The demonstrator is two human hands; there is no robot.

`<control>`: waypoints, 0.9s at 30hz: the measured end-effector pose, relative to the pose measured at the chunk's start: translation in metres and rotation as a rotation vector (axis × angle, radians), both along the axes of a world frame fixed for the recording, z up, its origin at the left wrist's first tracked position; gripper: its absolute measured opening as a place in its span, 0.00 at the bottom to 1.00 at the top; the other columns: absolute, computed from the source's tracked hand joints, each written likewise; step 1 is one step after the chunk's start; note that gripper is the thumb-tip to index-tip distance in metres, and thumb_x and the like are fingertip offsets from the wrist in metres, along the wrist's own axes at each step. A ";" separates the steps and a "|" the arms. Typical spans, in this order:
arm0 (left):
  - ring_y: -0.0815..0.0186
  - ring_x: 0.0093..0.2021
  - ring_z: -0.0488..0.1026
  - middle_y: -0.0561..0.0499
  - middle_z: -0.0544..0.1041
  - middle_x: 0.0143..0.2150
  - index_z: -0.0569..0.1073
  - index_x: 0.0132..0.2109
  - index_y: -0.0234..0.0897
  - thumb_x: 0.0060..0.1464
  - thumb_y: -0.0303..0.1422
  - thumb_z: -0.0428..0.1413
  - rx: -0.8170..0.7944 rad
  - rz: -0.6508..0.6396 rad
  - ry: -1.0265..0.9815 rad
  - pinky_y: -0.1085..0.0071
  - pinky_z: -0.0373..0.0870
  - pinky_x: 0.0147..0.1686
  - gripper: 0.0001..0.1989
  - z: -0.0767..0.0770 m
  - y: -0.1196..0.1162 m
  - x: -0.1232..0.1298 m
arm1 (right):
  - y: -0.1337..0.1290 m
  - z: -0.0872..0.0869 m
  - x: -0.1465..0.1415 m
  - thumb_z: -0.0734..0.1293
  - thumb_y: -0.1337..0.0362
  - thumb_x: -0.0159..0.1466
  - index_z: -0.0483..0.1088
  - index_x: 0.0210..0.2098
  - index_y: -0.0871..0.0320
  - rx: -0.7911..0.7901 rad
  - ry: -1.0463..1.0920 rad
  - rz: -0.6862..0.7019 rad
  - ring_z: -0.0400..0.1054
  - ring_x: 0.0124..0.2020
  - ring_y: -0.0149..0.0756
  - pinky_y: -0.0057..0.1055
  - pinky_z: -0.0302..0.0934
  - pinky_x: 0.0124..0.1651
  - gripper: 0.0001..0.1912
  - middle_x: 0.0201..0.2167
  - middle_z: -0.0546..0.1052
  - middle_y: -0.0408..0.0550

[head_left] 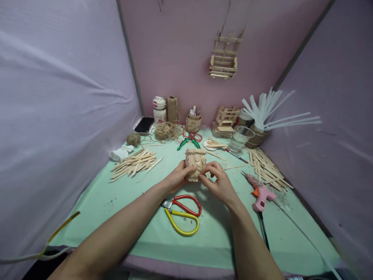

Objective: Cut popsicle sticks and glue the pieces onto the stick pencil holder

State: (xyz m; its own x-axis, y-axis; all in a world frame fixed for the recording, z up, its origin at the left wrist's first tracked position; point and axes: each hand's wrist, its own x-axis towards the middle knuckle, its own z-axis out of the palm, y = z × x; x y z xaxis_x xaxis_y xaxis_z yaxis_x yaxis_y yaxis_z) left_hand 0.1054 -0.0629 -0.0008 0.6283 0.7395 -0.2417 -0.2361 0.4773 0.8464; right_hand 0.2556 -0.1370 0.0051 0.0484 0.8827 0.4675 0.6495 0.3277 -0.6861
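Note:
A small wooden-stick cup with flower-like petals and a braided rim is held upright over the middle of the table. My left hand grips it from the left, thumb across its front. At its lower right side, my right hand has thumb and forefinger pinched together against the surface; whatever lies between those fingertips is too small to make out. Just below the hands lie scissors with one red and one yellow handle, their blades partly hidden by my left forearm.
Wooden sticks lie in a left pile and a right pile. A pink glue gun rests at right. Behind are green-handled pliers, twine, a clear water cup and white glue sticks.

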 end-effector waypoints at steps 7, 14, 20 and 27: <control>0.60 0.45 0.75 0.40 0.74 0.52 0.65 0.51 0.36 0.50 0.33 0.61 0.019 0.018 0.004 0.62 0.72 0.45 0.22 0.000 -0.002 0.002 | 0.002 -0.003 -0.009 0.66 0.66 0.61 0.70 0.28 0.54 0.049 0.037 -0.047 0.64 0.35 0.38 0.34 0.61 0.36 0.05 0.30 0.68 0.45; 0.58 0.48 0.74 0.40 0.73 0.52 0.64 0.51 0.36 0.49 0.36 0.62 0.115 0.073 0.053 0.59 0.70 0.49 0.24 -0.009 -0.002 0.003 | 0.001 -0.003 -0.011 0.66 0.67 0.61 0.71 0.29 0.55 0.022 0.043 -0.050 0.65 0.36 0.38 0.34 0.61 0.37 0.04 0.31 0.70 0.46; 0.57 0.48 0.74 0.41 0.76 0.49 0.65 0.51 0.35 0.48 0.41 0.63 0.247 0.195 0.079 0.59 0.68 0.51 0.26 -0.014 -0.001 0.004 | -0.002 0.001 -0.007 0.65 0.66 0.64 0.72 0.35 0.54 0.095 0.020 -0.010 0.67 0.39 0.39 0.36 0.63 0.39 0.04 0.34 0.74 0.48; 0.58 0.47 0.74 0.42 0.75 0.50 0.66 0.50 0.37 0.47 0.41 0.63 0.186 0.185 0.013 0.58 0.71 0.48 0.25 -0.013 0.001 0.006 | -0.003 -0.001 -0.003 0.65 0.66 0.64 0.72 0.43 0.52 0.278 -0.037 -0.108 0.67 0.41 0.40 0.39 0.65 0.41 0.08 0.38 0.74 0.49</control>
State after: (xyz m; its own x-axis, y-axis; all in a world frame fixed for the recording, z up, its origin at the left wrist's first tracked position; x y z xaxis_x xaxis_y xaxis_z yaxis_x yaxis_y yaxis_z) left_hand 0.1112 -0.0622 -0.0141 0.4757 0.8742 -0.0976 -0.2938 0.2625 0.9191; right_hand 0.2524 -0.1399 0.0046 0.1135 0.7113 0.6936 0.7138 0.4272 -0.5549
